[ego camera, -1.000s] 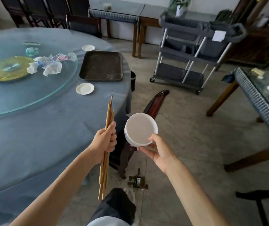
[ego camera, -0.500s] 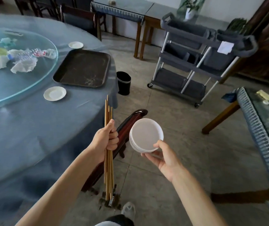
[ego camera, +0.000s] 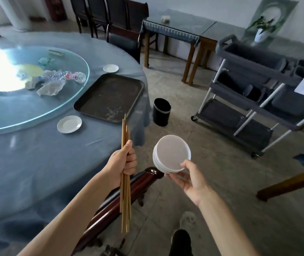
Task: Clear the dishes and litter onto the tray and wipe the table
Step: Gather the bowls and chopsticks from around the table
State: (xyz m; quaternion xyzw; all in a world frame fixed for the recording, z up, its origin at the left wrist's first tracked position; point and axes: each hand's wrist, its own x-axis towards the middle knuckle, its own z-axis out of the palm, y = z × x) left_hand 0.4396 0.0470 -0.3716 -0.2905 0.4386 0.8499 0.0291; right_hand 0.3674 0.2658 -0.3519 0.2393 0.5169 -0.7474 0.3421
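Left hand (ego camera: pixel 123 163) grip closed around bundle of long wooden chopsticks (ego camera: pixel 125 182); right hand (ego camera: pixel 190 180) pinches stack of small white round plates (ego camera: pixel 171 154) by its edge, over floor — dark rectangular tray (ego camera: pixel 108 97) sits empty on desk. Risk: edge-held stack slips or fans out when tilted.

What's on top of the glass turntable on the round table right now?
On the glass turntable lie crumpled tissues, a crushed plastic bottle, a yellow plate and a small teal item. Window glare whites out the left part, hiding anything there.
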